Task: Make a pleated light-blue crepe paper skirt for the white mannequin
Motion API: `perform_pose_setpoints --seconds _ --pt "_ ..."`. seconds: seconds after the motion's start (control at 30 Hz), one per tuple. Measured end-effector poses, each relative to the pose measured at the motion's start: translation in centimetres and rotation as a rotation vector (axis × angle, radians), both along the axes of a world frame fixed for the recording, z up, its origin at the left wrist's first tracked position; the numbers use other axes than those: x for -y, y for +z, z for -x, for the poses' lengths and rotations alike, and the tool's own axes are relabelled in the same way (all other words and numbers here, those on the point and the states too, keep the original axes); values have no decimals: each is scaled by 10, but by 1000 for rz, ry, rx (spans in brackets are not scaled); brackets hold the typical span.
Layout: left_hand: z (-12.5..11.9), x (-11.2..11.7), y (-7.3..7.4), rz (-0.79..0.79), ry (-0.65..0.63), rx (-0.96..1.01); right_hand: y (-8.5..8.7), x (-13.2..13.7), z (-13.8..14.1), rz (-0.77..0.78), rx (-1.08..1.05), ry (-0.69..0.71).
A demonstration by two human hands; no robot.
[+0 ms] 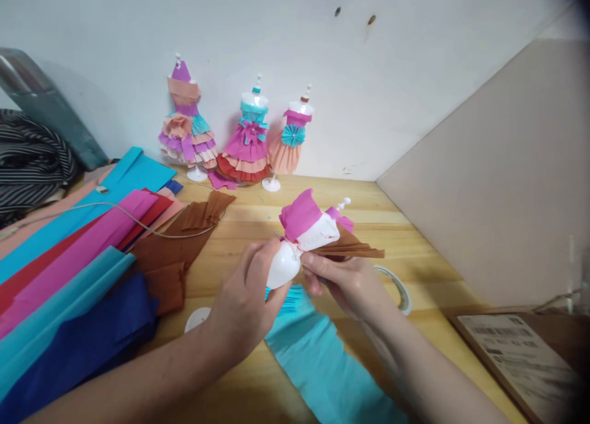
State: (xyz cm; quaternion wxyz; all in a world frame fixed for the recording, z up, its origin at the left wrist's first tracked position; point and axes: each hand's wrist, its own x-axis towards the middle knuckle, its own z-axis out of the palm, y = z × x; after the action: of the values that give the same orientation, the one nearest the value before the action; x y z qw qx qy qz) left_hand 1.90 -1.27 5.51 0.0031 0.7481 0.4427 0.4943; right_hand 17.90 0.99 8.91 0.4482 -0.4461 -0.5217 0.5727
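A small white dress-form mannequin is tilted over the table, its beaded neck to the upper right. Magenta crepe paper covers part of its bust, and reddish marks or thread show at its waist. My left hand is closed around the rounded lower body. Pinched at the waist, my right hand holds what looks like the inner end of pleated brown crepe paper; its fingertips are partly hidden. A turquoise crepe strip, gathered at its upper end, lies beneath both hands.
Three dressed miniature mannequins stand by the wall. Folded crepe sheets and a brown piece cover the left side, crossed by a thin cord. A tape roll lies behind my right forearm, a cardboard box at right.
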Motion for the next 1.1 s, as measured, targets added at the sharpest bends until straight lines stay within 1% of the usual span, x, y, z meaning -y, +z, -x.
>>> perform_pose_setpoints --seconds 0.07,0.17,0.3,0.47,0.53,0.6,0.7,0.8,0.9,0.97,1.1 --pt "0 1 0 -18 11 -32 1 -1 -2 52 -39 11" --pt "-1 4 0 -15 30 -63 4 -1 -4 130 -43 35" --pt "-1 7 0 -27 37 -75 4 1 -6 159 -18 45" --pt "-2 11 2 -24 24 -107 -3 3 -6 123 27 20" --pt "-1 11 3 38 -9 -49 -3 3 -5 81 11 20" --pt "-1 10 5 135 -46 28 0 3 -6 25 -17 36" --pt "-1 9 5 207 -37 92 6 3 -6 -19 -76 81" --pt "-1 9 2 167 2 83 10 3 -7 -47 -18 70" --pt "-2 10 -1 58 16 17 10 5 -7 -43 103 14" --pt "-3 11 -3 7 19 -31 9 6 -8 -20 109 11" --pt "-3 14 -2 -7 26 -71 5 7 -13 30 75 38"
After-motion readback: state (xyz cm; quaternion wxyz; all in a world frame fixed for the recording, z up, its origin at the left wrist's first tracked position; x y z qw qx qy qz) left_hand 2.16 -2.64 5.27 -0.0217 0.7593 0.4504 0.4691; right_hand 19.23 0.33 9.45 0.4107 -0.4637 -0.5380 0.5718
